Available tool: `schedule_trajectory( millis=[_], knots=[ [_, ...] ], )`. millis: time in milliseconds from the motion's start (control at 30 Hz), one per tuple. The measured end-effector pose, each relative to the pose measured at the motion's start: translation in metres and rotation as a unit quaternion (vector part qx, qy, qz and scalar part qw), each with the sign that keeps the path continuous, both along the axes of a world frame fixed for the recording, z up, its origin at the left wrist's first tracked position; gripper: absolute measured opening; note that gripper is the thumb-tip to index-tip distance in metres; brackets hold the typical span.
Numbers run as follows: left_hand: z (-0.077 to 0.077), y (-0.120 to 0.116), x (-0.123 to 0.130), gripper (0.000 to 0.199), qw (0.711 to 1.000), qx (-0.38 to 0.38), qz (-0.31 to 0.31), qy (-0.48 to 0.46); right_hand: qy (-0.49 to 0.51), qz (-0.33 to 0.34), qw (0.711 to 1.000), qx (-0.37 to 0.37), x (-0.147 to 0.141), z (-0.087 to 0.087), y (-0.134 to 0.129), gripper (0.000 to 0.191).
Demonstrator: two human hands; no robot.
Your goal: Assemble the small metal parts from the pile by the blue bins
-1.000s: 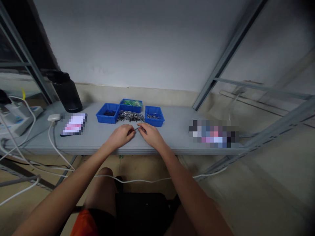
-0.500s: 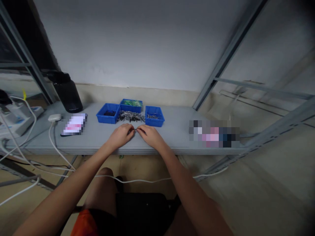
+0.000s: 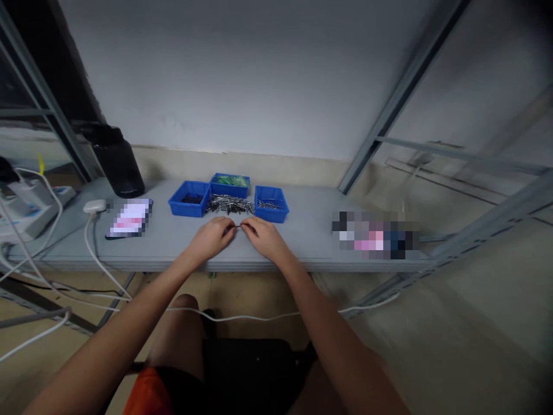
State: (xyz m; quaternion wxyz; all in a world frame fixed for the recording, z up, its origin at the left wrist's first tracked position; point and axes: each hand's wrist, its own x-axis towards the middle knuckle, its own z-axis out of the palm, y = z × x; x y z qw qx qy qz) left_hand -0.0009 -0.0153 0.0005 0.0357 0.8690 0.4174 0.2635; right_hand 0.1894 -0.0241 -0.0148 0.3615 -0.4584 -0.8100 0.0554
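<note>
My left hand (image 3: 212,237) and my right hand (image 3: 262,235) meet over the front of the grey shelf, each in a pinch. Between the fingertips runs a thin dark pin-like piece (image 3: 237,226), too small to name exactly; both hands hold it. Just behind them lies a pile of thin metal rods with dark ends (image 3: 230,204). The left blue bin (image 3: 186,209) has small dark pieces in it. Thin silvery pins lie in the right blue bin (image 3: 272,215). A rear blue bin (image 3: 230,191) contains something green in clear plastic.
A black bottle (image 3: 118,164), a phone (image 3: 129,218) and a white charger plug (image 3: 94,206) stand or lie at left, near a power strip (image 3: 38,216) with cables. A blurred-out object (image 3: 374,235) lies at right. Metal uprights (image 3: 401,92) frame the shelf (image 3: 311,242).
My hands stay in nearly the same place. The fingertips have drawn slightly apart, and more of the thin dark piece shows between them.
</note>
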Motion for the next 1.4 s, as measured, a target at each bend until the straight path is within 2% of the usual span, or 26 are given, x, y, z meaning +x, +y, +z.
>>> schedule_trajectory(
  millis=[567, 733, 1400],
  knots=[
    [0.0031, -0.0028, -0.0003, 0.019, 0.997, 0.016, -0.045, -0.056, -0.011, 0.013, 1.000, -0.024, 0.0020, -0.0022, 0.0021, 0.018],
    [0.0026, -0.0033, -0.0004, 0.019, 0.997, 0.014, -0.040, -0.065, -0.007, 0.009, 0.999, -0.030, 0.0012, -0.0011, 0.0018, 0.017],
    [-0.0002, -0.0007, -0.0007, 0.018, 0.996, 0.036, -0.053, -0.056, -0.022, 0.016, 0.999, -0.030, 0.0015, -0.0011, 0.0018, 0.016]
  ],
)
